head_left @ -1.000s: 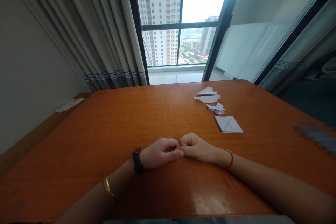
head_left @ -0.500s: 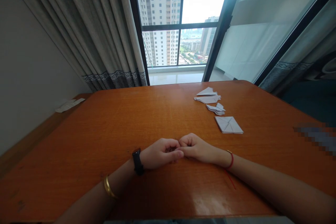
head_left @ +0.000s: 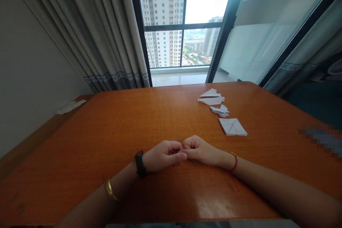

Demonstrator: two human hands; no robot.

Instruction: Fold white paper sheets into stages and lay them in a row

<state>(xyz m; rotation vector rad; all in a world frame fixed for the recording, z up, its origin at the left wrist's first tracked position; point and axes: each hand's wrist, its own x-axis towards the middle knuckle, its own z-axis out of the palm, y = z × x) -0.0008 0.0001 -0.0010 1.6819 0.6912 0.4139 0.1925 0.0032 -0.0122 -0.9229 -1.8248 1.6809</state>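
Observation:
My left hand (head_left: 165,156), with a black watch at its wrist, rests on the orange-brown wooden table (head_left: 120,124). Its fingers are curled and touch my right hand (head_left: 201,150), which wears a red string bracelet. Both hands are closed and meet fingertip to fingertip; no object shows between them, though the inner fingers are partly hidden. Beyond my right hand lies a folded white paper square (head_left: 233,127) with crease lines. Behind it are a smaller folded paper piece (head_left: 220,110), a long flat one (head_left: 211,100) and a pointed one (head_left: 211,93).
A pale flat item (head_left: 71,107) lies at the far left beside the wall. Grey curtains (head_left: 107,32) hang behind the table's left side. A window (head_left: 184,26) stands beyond the far edge. At the right edge a blurred, pixelated patch covers something.

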